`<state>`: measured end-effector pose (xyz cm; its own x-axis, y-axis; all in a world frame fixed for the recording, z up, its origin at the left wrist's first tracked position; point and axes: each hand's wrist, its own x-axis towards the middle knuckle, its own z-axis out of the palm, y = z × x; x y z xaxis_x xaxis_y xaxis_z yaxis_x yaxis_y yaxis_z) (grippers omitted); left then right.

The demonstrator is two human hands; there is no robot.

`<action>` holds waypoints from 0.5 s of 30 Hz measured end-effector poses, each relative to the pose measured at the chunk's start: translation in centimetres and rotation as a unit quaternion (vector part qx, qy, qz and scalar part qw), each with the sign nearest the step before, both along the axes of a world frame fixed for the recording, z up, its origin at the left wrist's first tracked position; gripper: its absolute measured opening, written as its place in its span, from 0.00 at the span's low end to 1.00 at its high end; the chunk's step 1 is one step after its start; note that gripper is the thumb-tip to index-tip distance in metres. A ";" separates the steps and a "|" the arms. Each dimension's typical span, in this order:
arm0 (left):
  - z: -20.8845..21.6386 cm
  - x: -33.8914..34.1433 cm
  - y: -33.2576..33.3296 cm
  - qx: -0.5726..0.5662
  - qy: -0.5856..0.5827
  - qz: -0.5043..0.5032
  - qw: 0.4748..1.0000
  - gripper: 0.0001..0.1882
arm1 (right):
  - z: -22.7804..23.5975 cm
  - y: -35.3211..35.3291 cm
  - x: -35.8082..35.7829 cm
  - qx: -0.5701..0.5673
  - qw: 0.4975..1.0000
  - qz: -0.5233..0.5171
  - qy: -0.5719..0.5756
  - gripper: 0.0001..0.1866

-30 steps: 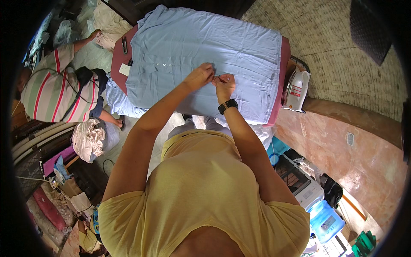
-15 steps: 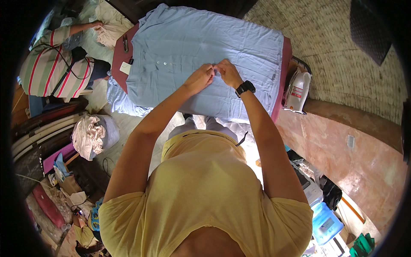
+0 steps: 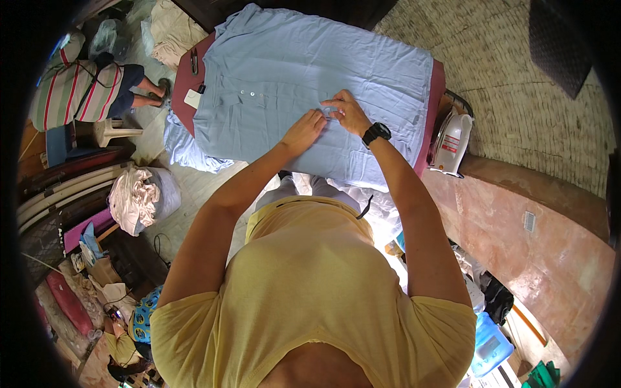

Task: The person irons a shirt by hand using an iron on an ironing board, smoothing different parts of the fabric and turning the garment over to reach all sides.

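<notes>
A light blue buttoned shirt (image 3: 278,58) lies spread across a dark red padded board (image 3: 186,115), with a few pale buttons along its front. My left hand (image 3: 305,131) rests on the shirt's middle, fingers closed together at the cloth along the button line. Just beside it, my right hand (image 3: 350,115) is over the same line, thumb and forefinger held apart with a gap between them. A black watch (image 3: 376,133) circles my right wrist. Whether a button lies beneath my fingertips is too small to tell.
A white iron (image 3: 454,141) stands at the board's right end. On its left end lie a small white card (image 3: 192,98) and a dark slim object (image 3: 194,61). Beige cloth fills a tub (image 3: 167,193) at left. A person in a striped shirt (image 3: 90,90) is beyond it.
My hands have drawn slightly apart, and my right thumb and forefinger have spread. The person at left has moved away from the beige cloth.
</notes>
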<state>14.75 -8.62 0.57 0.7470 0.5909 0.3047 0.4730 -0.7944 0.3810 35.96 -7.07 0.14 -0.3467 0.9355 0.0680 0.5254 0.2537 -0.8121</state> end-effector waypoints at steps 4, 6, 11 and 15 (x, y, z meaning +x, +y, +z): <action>-0.2 0.2 0.5 -0.090 -0.095 0.062 0.989 0.09 | 1.2 0.2 -0.3 -0.036 0.999 0.006 -0.011 0.26; -0.4 0.1 1.3 -0.118 -0.132 0.057 0.983 0.08 | 1.4 0.3 -0.4 -0.051 0.999 0.009 -0.012 0.27; 0.4 -0.8 2.4 -0.104 -0.118 0.018 0.987 0.08 | 1.3 0.6 0.1 -0.077 0.996 0.025 -0.028 0.30; 0.4 -0.7 2.8 -0.083 -0.090 0.010 0.992 0.08 | 1.7 0.7 0.2 -0.100 0.994 0.036 -0.028 0.29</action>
